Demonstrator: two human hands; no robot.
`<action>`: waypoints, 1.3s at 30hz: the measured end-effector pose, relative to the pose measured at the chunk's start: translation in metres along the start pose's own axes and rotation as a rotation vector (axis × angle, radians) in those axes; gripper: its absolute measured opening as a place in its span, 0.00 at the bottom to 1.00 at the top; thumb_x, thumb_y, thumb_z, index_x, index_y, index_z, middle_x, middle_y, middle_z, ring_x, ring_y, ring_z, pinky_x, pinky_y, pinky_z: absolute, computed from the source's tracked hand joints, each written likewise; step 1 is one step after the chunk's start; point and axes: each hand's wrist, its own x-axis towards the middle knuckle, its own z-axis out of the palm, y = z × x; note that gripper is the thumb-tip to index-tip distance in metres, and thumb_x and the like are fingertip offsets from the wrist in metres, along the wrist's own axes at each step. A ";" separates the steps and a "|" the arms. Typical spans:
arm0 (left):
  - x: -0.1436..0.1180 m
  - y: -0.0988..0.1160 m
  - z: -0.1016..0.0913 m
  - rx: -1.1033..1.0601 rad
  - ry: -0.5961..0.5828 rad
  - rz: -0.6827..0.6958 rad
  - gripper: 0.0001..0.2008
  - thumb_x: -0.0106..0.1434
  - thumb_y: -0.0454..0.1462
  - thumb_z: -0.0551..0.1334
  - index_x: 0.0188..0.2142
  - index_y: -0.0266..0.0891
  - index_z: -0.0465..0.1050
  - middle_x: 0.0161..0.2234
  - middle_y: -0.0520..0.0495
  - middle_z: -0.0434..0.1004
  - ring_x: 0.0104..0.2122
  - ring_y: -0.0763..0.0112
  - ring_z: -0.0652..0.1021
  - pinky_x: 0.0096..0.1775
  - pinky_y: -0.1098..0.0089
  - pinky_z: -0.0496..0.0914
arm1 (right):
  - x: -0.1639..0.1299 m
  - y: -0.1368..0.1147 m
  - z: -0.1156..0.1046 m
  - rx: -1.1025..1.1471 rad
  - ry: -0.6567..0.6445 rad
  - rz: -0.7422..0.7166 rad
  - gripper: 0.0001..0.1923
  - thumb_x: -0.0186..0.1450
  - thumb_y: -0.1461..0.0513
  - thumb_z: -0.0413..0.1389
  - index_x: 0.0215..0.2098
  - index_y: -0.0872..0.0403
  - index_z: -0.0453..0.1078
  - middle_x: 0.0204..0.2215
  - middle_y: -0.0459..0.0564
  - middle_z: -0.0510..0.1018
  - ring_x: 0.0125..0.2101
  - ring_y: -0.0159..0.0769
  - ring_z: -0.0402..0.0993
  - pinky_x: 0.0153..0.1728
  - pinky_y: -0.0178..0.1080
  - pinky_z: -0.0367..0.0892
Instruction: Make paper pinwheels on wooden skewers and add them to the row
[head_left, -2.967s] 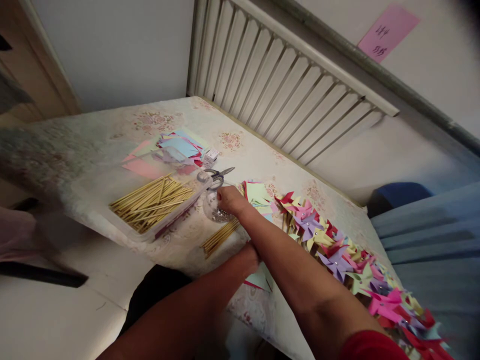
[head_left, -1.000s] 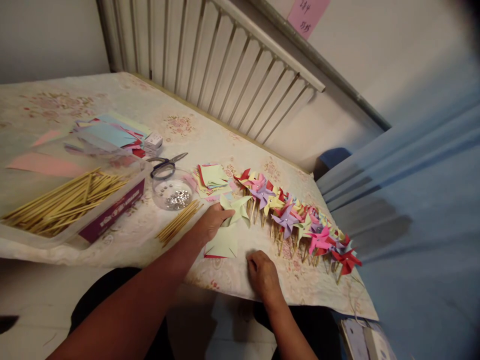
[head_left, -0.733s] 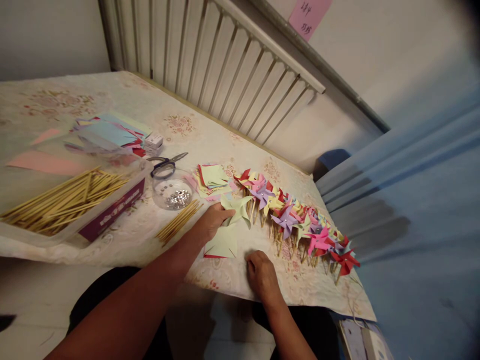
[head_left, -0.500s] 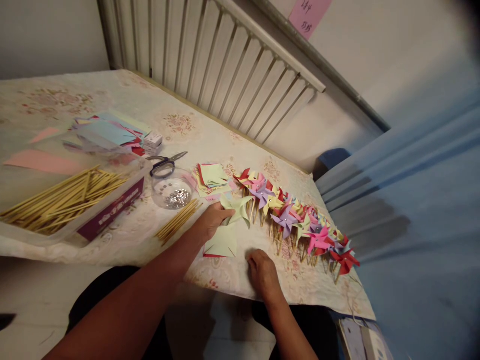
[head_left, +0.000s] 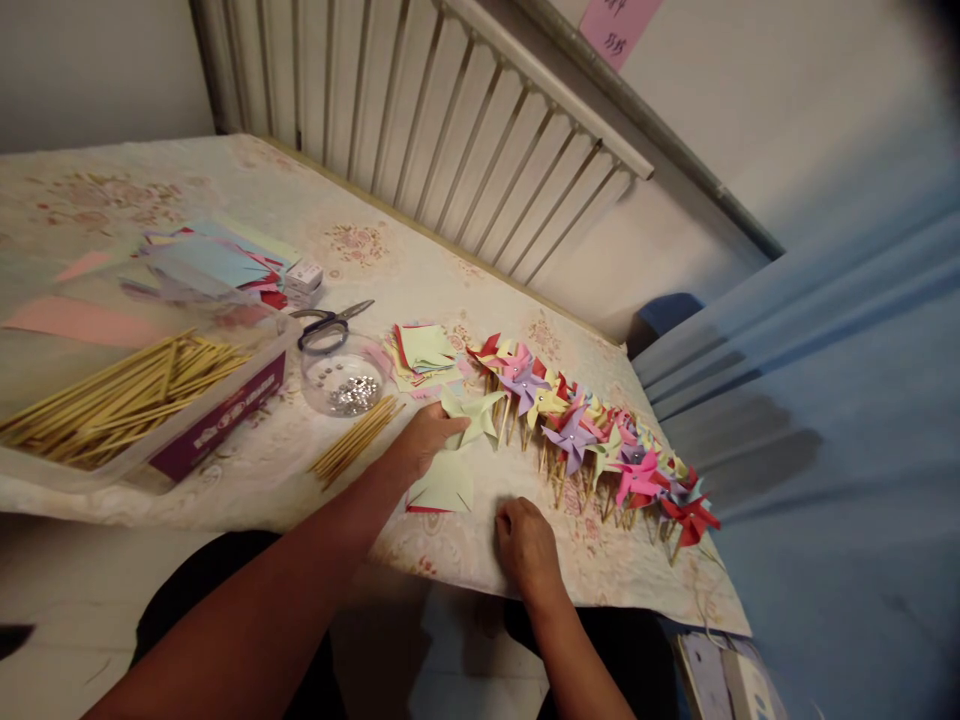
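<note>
My left hand (head_left: 431, 438) is closed on a pale green paper pinwheel (head_left: 477, 418), gripping it at its left side with the blades curled up. Just below that hand lies a small stack of slit paper squares (head_left: 442, 488), pale green on top with red showing under the near edge. My right hand (head_left: 527, 540) rests on the tablecloth near the front edge, its fingers curled shut; nothing shows in it. To the right, rows of finished pinwheels on sticks (head_left: 574, 440) in red, purple, pink and yellow lie close together.
Left of my left arm are loose wooden sticks (head_left: 356, 440), a clear round dish of metal fasteners (head_left: 346, 390), scissors (head_left: 330, 325) and a plastic box of sticks (head_left: 150, 400). More paper squares (head_left: 426, 348) lie beyond my hand. A blue curtain (head_left: 847, 430) hangs at right.
Both hands stay almost in place, and the left keeps its hold on the pale green pinwheel. The view shifts very slightly.
</note>
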 end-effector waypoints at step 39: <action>-0.003 0.000 0.003 0.019 -0.114 0.069 0.20 0.45 0.40 0.70 0.38 0.34 0.78 0.32 0.46 0.81 0.38 0.60 0.79 0.43 0.66 0.69 | 0.093 -0.056 -0.036 0.565 0.386 -0.041 0.08 0.63 0.63 0.55 0.27 0.54 0.73 0.24 0.45 0.72 0.27 0.33 0.67 0.31 0.34 0.61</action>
